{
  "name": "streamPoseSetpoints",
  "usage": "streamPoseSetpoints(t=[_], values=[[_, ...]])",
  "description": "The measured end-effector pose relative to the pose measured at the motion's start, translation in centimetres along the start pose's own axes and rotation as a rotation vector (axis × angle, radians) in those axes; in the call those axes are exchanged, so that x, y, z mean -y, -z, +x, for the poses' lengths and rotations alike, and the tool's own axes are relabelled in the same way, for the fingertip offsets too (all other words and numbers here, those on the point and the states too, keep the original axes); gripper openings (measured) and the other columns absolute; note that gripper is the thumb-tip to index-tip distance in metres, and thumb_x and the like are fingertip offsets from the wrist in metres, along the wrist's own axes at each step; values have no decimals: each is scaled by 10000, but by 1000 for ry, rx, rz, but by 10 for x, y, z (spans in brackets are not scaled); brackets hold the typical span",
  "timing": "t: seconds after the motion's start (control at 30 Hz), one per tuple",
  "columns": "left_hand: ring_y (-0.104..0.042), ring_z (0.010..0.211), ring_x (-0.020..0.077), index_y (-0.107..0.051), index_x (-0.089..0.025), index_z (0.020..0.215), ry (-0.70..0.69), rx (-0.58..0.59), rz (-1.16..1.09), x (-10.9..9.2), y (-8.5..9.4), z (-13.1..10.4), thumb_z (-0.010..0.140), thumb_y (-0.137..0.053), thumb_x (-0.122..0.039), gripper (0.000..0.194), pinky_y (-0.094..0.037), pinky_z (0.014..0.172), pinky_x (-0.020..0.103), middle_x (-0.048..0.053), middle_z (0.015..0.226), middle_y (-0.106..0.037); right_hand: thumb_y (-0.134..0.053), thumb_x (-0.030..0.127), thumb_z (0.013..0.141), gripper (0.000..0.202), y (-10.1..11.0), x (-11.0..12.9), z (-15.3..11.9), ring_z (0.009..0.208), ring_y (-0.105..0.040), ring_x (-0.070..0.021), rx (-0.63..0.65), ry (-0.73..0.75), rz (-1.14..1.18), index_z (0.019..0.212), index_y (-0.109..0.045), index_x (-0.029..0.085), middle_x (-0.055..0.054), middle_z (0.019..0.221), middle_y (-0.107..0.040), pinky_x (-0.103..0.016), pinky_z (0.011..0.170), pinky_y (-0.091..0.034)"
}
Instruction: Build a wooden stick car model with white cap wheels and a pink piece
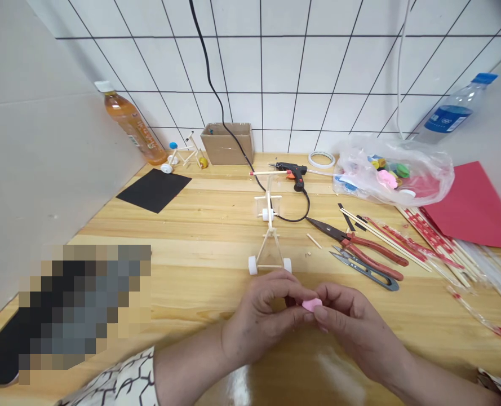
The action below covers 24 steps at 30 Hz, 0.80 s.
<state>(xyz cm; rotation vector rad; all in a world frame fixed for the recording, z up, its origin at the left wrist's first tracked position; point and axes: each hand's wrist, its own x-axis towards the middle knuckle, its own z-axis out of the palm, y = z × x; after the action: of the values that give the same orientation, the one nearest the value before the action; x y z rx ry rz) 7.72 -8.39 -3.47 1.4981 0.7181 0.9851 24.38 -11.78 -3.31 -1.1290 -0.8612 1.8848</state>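
Between my fingertips is a small pink lump of modelling clay (311, 305). My left hand (264, 313) pinches it from the left, thumb below and fingers above. From the right, my right hand (355, 321) grips the same lump between thumb and fingers. Just beyond my left hand stands a small tricycle model (267, 215) made of thin sticks, with white wheels and a red-tipped stick across its top as a handlebar. Neither hand is holding the model; part of its near side is close behind my left knuckles.
To the right lie red-handled pliers (375, 251), grey thread snips (371, 270) and bundled sticks (436, 242). Further back are a glue gun (291, 169), a tape roll (322, 159), a plastic bag (436, 175) and a cardboard box (229, 148). Black paper (154, 189) lies left.
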Motion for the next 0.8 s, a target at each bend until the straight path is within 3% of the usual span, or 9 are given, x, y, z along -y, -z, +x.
streamPoseSetpoints(t=[0.5, 0.8], values=[[-587, 651, 133, -706, -87, 842, -71, 20, 42, 2, 0, 0, 718, -681, -146, 139, -468, 596, 247, 81, 720, -633, -676, 302, 752, 160, 1, -1, 1, 582, -409, -66, -13, 28, -46, 690, -616, 168, 40, 605, -552, -215, 576, -298], [-580, 679, 147, -720, -111, 802, 120, 31, -85, -3, 1, 3, 698, -703, -152, 113, -458, 645, 274, 75, 730, -636, -600, 388, 795, 289, 4, 2, 2, 580, -380, -90, 0, 52, 18, 636, -604, 147, 19, 583, -486, -247, 560, -280]])
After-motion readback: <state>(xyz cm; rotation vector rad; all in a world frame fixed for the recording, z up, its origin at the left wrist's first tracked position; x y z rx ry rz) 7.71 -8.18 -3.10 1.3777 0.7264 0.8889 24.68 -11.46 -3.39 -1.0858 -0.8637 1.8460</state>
